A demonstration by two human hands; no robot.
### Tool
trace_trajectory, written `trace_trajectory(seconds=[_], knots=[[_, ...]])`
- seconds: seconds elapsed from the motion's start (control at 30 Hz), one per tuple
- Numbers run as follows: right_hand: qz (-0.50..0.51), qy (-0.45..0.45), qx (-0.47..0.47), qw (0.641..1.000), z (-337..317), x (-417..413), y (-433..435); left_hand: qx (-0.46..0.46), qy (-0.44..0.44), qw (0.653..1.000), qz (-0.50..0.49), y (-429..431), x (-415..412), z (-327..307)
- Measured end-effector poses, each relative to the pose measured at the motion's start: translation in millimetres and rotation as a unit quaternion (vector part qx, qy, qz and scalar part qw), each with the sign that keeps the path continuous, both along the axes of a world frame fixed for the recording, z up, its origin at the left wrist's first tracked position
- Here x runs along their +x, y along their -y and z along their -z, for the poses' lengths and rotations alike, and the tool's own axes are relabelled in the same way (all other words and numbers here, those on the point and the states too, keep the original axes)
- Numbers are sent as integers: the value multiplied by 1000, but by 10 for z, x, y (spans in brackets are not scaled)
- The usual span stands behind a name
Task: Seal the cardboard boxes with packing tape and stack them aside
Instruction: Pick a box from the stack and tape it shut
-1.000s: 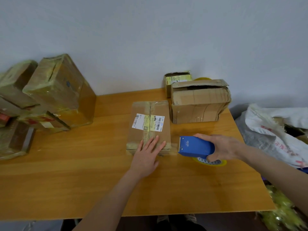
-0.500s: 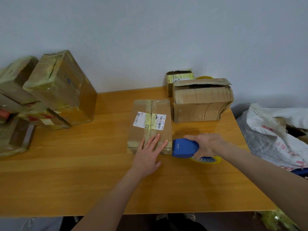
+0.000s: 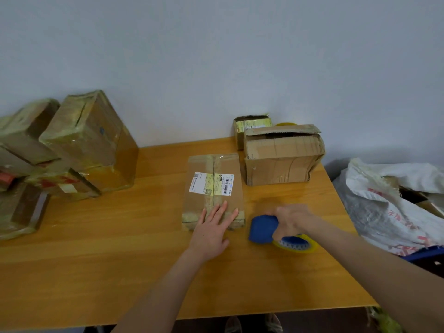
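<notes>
A flat cardboard box [image 3: 212,186] with a white shipping label lies in the middle of the wooden table [image 3: 120,260]. My left hand [image 3: 213,230] presses flat on its near end, fingers straight. My right hand [image 3: 292,221] grips a blue tape dispenser [image 3: 263,229] with a yellow roll of tape [image 3: 298,243], just right of the box's near right corner. The dispenser is blurred. A bigger cardboard box [image 3: 282,156] with loose top flaps stands behind it, and a small box [image 3: 251,127] sits against the wall.
A pile of taped boxes [image 3: 72,150] fills the table's left end. A white woven sack [image 3: 394,203] with cardboard in it lies off the table's right edge. Another yellow tape roll [image 3: 288,124] peeks out behind the big box.
My right hand swung the tape dispenser in toward the box's near right corner, then pulled it slightly back to the right and down. My left hand stayed pressed on the box.
</notes>
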State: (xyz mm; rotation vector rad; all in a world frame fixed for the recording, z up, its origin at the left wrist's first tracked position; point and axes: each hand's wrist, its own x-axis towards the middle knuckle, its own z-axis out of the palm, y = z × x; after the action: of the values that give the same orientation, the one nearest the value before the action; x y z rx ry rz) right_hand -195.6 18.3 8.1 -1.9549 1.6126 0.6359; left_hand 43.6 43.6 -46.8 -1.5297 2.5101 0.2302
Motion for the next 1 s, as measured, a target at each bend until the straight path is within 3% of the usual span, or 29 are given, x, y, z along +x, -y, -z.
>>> trace_trajectory(seconds=[0.07, 0.13, 0.27, 0.4, 0.47, 0.5, 0.53, 0.6, 0.63, 0.67, 0.73, 0.83, 1.0], knots=[[71, 63, 21, 995, -10, -134, 41, 5, 0, 1000, 6, 3, 18, 1], [174, 174, 28, 969, -20, -312, 85, 6, 0, 1000, 6, 5, 24, 14], [385, 390, 4, 837, 143, -418, 91, 2, -4, 1000, 3, 5, 2, 39], [551, 467, 83, 686, 510, -228, 38, 10, -7, 1000, -5, -13, -6, 18], [579, 459, 103, 665, 553, -173, 43, 9, -19, 1000, -17, -12, -6, 5], [569, 434, 92, 692, 504, -154, 52, 2, -25, 999, -27, -21, 8, -5], [537, 397, 69, 741, 463, -149, 73, -7, -29, 999, -40, -44, 28, -27], [398, 276, -29, 875, 413, -143, 100, -23, -48, 996, -74, -104, 109, -48], [312, 209, -103, 921, 375, -100, 80, -28, -60, 993, -95, -127, 155, -40], [231, 167, -173, 943, 321, -3, 49, -40, -71, 991, -109, -149, 196, -31], [82, 162, -236, 955, 272, 347, -49, -59, -69, 990, -111, -159, 248, 2], [-66, 179, -218, 957, 399, 899, -248, -38, -24, 995, -93, -112, 271, 77], [-103, 106, -236, 960, 732, 985, -287, -22, -31, 995, -90, -102, 319, 164]])
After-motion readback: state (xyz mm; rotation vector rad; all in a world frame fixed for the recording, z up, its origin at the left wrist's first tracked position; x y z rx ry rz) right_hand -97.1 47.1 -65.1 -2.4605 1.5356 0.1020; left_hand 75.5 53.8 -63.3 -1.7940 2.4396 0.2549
